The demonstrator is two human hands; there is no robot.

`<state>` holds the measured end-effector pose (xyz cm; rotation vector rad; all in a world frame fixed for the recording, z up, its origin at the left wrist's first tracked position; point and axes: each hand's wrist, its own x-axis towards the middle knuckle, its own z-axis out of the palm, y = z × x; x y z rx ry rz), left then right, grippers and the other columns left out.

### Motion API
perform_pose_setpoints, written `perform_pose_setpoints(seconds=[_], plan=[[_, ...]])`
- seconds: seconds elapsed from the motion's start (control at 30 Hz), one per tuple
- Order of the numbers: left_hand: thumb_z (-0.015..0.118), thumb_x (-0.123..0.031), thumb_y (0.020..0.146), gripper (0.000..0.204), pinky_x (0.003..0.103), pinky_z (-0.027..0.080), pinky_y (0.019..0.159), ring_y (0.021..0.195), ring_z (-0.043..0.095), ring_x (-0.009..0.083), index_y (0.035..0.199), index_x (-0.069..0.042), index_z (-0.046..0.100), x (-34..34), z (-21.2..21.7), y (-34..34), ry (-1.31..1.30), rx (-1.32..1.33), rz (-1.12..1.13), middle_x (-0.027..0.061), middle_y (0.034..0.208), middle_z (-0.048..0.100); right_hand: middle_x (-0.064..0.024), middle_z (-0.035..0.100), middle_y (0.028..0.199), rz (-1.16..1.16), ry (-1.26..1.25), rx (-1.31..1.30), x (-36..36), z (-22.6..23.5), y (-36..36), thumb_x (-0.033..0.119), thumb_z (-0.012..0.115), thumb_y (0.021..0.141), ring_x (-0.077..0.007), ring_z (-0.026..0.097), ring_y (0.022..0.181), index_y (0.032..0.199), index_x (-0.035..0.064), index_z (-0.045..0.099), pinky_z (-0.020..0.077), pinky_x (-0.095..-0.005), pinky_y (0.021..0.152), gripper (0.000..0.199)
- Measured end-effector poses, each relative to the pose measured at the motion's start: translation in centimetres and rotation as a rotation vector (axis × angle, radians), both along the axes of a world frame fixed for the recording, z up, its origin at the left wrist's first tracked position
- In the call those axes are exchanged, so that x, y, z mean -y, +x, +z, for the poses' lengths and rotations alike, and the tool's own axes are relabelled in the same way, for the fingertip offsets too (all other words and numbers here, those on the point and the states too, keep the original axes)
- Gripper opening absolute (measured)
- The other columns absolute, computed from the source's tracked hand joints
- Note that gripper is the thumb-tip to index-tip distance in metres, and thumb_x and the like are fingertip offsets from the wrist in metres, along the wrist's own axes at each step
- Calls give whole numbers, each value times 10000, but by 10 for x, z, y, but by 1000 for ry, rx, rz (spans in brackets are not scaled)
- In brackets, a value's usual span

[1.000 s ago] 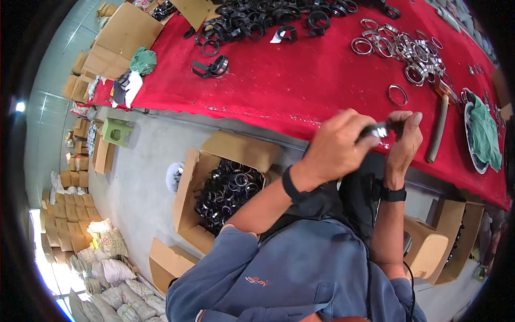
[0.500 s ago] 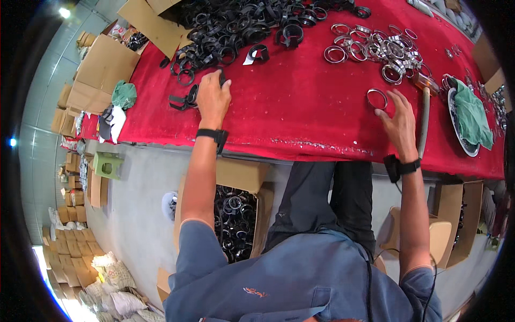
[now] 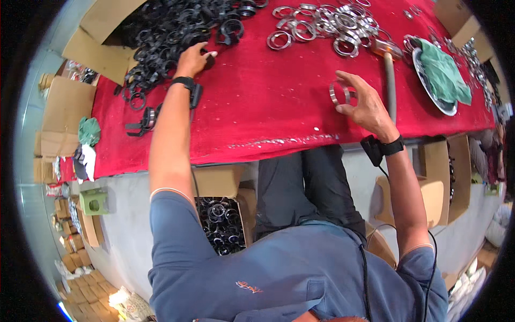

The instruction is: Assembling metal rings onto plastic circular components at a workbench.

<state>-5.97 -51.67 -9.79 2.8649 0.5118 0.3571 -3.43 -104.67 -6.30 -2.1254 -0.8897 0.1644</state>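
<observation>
Tabletop, red-clothed, above grey floor; cartons at left. Right hand pinches metal ring; grip of left hand cannot be told.

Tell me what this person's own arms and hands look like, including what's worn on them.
The left hand and right hand are ungloved. The left wristband and right wristband are black, each with a dark boxy unit; a thin dark cable shows at the right one. The short sleeves are blue-grey with thin, pale orange edging.
</observation>
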Motion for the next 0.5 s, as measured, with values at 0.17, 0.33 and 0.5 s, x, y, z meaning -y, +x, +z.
perform_pose_setpoints(seconds=[0.17,0.33,0.5], plan=[[917,-565,792,867,454,554,1020,1219,714,384,1446,-52,669,8,20,11,-88,-285,-10,252,1291,743,-200,613,1490,138,480,-659,23,8,-19,160,838,899,-331,633,1350,1604,68,463,520,-433,1143,803],[877,-692,742,870,485,541,1093,1309,671,387,1335,-67,753,39,26,-3,121,-339,179,238,1376,710,-278,513,1587,337,914,-1108,39,12,-45,262,738,988,-399,573,1436,1657,80,378,502,-522,1171,781],[822,-724,759,810,487,559,1058,1249,703,390,1211,-52,808,43,35,-20,89,-390,372,223,1290,753,-299,489,1607,460,1003,-1125,45,12,-58,242,679,1030,-416,567,1443,1669,69,354,505,-528,1164,738]])
